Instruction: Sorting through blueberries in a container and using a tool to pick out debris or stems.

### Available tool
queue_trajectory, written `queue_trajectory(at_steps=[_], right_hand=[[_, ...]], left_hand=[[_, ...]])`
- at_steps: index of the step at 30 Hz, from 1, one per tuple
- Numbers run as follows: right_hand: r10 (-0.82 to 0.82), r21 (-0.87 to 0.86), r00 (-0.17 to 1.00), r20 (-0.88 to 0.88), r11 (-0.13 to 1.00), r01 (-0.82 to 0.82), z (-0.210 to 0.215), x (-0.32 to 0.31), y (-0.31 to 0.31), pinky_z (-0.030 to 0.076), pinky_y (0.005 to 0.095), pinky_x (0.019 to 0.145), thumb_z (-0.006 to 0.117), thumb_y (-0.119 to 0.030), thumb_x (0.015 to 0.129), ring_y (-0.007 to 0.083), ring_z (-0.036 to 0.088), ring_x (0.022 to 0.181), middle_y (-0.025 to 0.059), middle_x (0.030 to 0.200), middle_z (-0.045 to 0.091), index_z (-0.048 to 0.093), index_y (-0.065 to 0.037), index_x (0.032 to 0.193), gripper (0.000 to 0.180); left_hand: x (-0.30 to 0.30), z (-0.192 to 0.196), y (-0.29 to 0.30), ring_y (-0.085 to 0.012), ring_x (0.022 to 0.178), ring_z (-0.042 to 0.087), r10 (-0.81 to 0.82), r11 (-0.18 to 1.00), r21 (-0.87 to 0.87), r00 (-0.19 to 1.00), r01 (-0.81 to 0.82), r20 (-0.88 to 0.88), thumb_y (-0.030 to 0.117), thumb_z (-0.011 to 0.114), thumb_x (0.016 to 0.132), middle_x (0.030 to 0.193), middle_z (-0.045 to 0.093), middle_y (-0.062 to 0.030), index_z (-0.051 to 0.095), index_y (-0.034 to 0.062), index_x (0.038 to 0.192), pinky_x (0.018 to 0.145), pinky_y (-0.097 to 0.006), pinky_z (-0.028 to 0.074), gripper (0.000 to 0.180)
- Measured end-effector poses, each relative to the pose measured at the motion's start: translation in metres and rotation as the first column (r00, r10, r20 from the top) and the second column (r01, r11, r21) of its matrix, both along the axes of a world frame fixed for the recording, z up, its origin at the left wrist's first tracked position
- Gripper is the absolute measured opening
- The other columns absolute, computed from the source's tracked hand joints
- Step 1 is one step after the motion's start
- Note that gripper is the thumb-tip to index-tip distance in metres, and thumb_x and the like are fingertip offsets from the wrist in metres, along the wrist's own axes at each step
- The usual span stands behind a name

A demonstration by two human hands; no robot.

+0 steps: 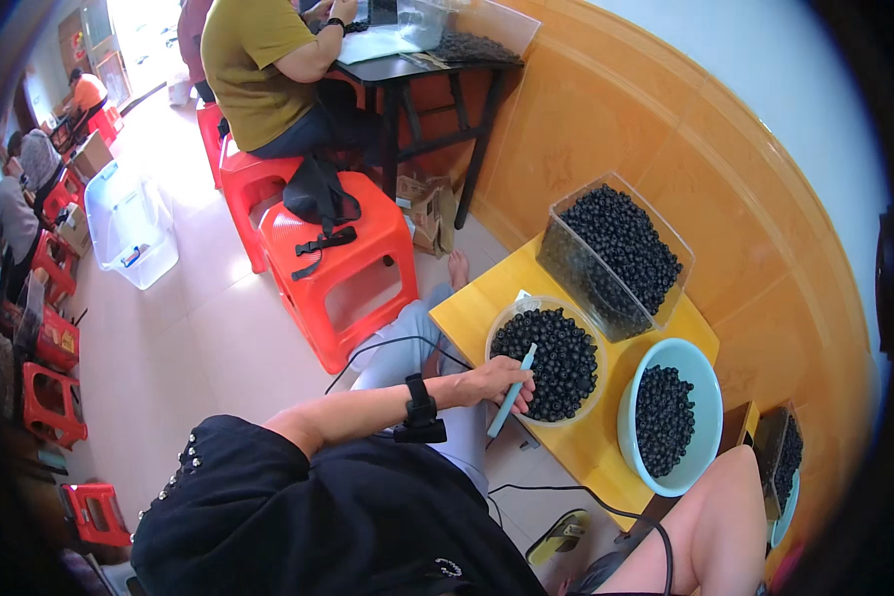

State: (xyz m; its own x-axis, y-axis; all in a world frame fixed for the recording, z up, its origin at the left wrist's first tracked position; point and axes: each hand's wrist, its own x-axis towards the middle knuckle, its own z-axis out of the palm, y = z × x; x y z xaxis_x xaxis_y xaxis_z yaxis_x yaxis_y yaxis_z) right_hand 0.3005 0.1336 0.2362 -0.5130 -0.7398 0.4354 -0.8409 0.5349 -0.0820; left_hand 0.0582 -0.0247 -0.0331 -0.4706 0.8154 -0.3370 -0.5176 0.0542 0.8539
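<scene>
My left hand (507,381), with a black band on its wrist, is closed around a slim light-blue pen-shaped stick (510,405). The stick slants, its pale narrow end up. Beneath the fingers lie small round black bead-like pieces (564,360) in a round clear tub (494,334); the fingers seem to touch them at its near left edge. Right of the tub is a light-blue bowl (707,427) holding more such pieces. Behind both, a clear rectangular bin (573,260) is heaped with them. My right hand cannot be seen.
The containers rest on a yellow table (472,306) by an orange-panelled wall. A bare bent limb (710,526) fills the lower right. Black cables (576,488) run near the table. Red stools (336,223), a black bag (316,194) and a seated person (258,79) are farther off.
</scene>
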Motion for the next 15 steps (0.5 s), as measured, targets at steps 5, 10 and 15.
queue_trajectory(at_steps=[5,10,15], right_hand=[[0.100,0.028,0.991,0.085,0.994,-0.103,0.007,-0.007,0.005,0.044,0.0464,0.092,0.067,-0.030,0.061,0.0354,0.054,0.102,0.0244,0.108,0.055,0.046,0.007,0.118,0.071],[0.198,0.039,0.967,0.158,0.978,-0.207,0.010,-0.015,0.016,0.043,0.0472,0.093,0.069,-0.029,0.058,0.0356,0.054,0.104,0.0247,0.110,0.055,0.046,0.007,0.117,0.073],[0.294,0.045,0.927,0.234,0.949,-0.313,0.013,-0.024,0.028,0.042,0.0479,0.094,0.070,-0.028,0.055,0.0357,0.053,0.106,0.0251,0.111,0.054,0.046,0.007,0.117,0.075]], left_hand=[[-0.003,0.005,0.001,-0.0216,0.077,0.064,-0.037,0.999,0.003,0.999,0.037,0.000,0.027,0.044,0.095,0.090,0.061,-0.0149,0.055,-0.0039,0.098,0.072,-0.032,0.055,0.033],[-0.002,0.002,0.001,-0.0212,0.077,0.064,-0.054,0.999,0.003,0.998,0.053,0.022,0.029,0.044,0.095,0.092,0.061,-0.0141,0.056,-0.0028,0.099,0.072,-0.031,0.054,0.034],[0.001,0.002,-0.001,-0.0188,0.078,0.064,-0.064,0.998,0.010,0.996,0.064,0.063,0.030,0.043,0.096,0.094,0.061,-0.0125,0.056,-0.0012,0.100,0.070,-0.029,0.054,0.034]])
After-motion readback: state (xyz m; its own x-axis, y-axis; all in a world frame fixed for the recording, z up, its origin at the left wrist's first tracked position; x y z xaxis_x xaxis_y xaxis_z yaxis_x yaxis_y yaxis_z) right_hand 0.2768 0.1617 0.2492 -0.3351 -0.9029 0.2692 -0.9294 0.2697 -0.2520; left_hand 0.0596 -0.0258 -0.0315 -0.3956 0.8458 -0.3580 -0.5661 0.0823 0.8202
